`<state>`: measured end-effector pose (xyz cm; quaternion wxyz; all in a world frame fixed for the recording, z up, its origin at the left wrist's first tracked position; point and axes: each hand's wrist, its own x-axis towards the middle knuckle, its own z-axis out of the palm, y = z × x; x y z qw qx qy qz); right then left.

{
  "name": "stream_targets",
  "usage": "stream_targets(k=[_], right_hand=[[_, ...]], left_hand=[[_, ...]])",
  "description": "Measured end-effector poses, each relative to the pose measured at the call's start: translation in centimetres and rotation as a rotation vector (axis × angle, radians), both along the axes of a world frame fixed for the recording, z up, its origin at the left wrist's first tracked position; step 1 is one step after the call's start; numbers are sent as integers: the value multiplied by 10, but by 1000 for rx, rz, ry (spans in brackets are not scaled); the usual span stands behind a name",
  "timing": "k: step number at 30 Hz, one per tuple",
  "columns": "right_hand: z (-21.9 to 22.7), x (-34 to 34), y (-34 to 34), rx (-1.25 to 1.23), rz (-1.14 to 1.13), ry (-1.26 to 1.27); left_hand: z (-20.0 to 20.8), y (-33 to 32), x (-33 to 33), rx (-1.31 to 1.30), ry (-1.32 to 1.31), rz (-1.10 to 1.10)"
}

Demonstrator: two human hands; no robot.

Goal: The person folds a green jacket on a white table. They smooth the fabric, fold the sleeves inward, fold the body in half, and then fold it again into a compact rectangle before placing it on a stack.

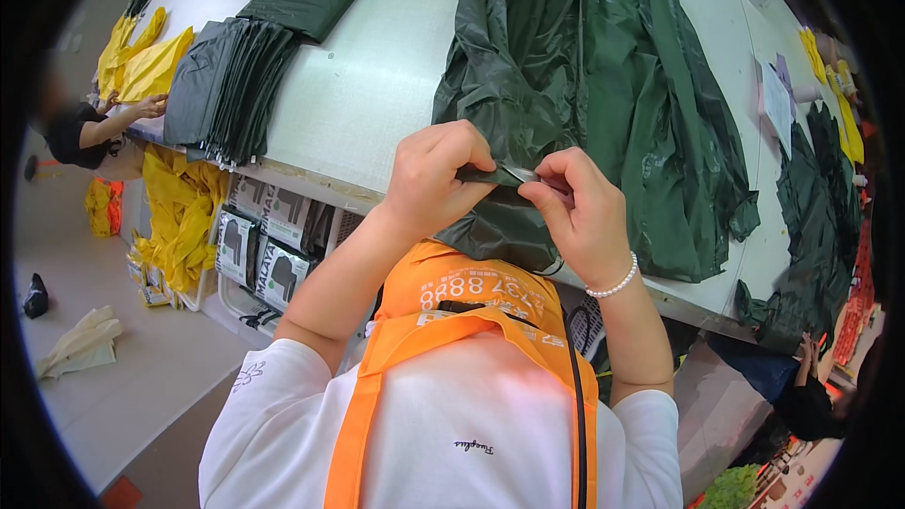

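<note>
Far left: co-worker's hands at a yellow garment on the table. Nearer the middle, a stack of folded dark green garments near the table's edge, apparently finished folding. Below, packaged garments in a crate, seemingly already bagged.

Centre, near edge: left hand pinching a dark strip of fabric; right hand grasping the same strip just beside it, thumb against fingers. Strip looks part of the dark green jacket; which part, cannot tell.

Jacket spread on table, front open, sleeve out at right: handling under way, closing and folding look undone.

Far right: more dark green garments, loose, seemingly unfolded.
</note>
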<state>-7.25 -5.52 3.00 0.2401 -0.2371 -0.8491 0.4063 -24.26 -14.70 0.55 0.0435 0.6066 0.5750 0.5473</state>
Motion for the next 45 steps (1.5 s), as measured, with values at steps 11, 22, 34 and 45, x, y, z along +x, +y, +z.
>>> stream_targets(k=[11, 22, 34, 45], right_hand=[[-32, -1, -5, -122, -58, -34], [-52, -52, -18, -613, -509, 537], [-124, 199, 67, -323, -1017, 362], [-224, 451, 221, 0, -1020, -304]], left_hand=[[-2, -5, -4, -220, -240, 282], [-63, -18, 15, -593, -838, 100], [-88, -71, -66, -1201, -118, 280], [-34, 128, 237, -694, 255, 12]])
